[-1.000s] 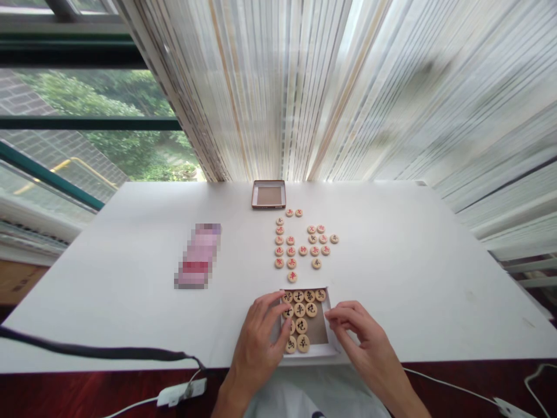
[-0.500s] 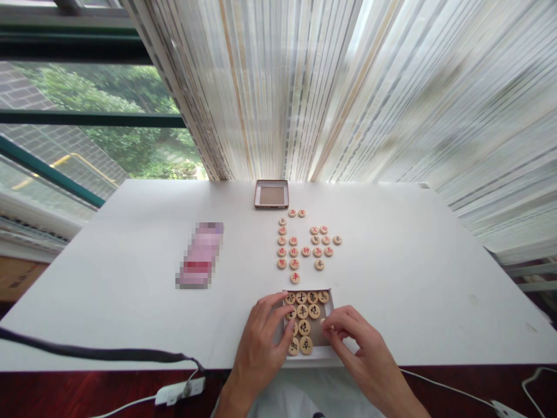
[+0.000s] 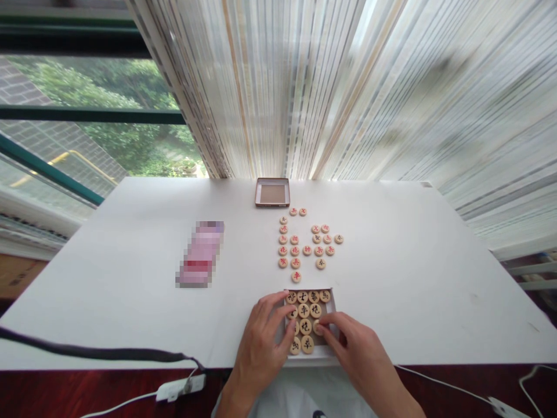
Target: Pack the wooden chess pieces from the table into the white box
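The person's right hand [image 3: 361,347] is pinching a small, round, flat disc of pale wood [image 3: 317,328] between thumb and index finger, and that disc is lying inside a shallow, white-walled box with a brown floor [image 3: 324,351], in the third row from the far side. Its position is turning on its neighbours: it is sitting just right of a pale wooden disc with a black character [image 3: 305,327] and nearer the person than the last disc of the second row, while bare brown floor is showing on its near side.

The right hand is clearly the nearer one, reaching over the box's right wall. The left hand [image 3: 263,331] is resting at the opposite side, its fingers loosely spread over the left wall and the leftmost discs, closed round no piece (whether it is pressing on them or only on the box, I cannot tell).

Being round, the pinched disc is offering no long axis. Fingertips are covering much of its face, so its character is staying unreadable; the visible part is looking plain and light tan. Beyond the box, loose wooden discs with red or black characters [image 3: 296,263] are lying on the white tabletop [image 3: 391,261].
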`<control>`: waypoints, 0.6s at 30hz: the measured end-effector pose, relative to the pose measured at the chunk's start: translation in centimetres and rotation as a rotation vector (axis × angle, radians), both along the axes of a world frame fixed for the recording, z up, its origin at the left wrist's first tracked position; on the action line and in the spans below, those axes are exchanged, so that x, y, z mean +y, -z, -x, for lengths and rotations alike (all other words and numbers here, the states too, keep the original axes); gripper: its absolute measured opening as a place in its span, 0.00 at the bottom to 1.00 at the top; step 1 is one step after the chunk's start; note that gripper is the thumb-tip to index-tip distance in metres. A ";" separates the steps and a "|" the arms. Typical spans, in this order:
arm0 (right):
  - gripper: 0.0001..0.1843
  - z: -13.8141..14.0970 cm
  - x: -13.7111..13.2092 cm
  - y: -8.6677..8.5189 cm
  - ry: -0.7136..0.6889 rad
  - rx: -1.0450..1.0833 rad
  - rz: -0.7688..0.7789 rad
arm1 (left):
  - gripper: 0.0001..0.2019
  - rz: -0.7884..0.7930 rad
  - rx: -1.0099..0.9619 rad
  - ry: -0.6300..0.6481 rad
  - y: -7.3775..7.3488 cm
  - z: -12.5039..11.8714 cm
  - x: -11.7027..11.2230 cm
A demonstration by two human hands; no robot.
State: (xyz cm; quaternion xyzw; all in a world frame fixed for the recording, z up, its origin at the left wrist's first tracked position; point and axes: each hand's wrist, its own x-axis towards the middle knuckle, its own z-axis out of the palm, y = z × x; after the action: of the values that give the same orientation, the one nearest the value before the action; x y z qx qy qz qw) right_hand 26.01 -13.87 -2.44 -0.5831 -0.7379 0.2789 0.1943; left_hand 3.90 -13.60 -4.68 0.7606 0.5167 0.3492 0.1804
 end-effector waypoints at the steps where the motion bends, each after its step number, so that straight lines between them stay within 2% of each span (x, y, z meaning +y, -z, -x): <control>1: 0.10 0.0 0.0 0.1 -0.009 -0.014 -0.022 | 0.13 -0.001 0.000 -0.001 0.0 0.0 0.0; 12: 0.11 -0.4 -0.4 -0.8 -0.091 -0.093 -0.107 | 0.12 -0.003 0.000 0.002 0.0 0.0 0.0; 18: 0.11 0.0 -0.4 -0.5 -0.098 -0.105 -0.133 | 0.13 -0.011 0.003 -0.008 0.0 0.0 0.0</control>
State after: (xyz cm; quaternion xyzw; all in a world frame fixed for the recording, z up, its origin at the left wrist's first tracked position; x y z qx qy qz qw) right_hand 25.96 -14.27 -1.91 -0.5458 -0.7917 0.2075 0.1795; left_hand 3.86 -13.60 -4.70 0.7601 0.5181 0.3514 0.1741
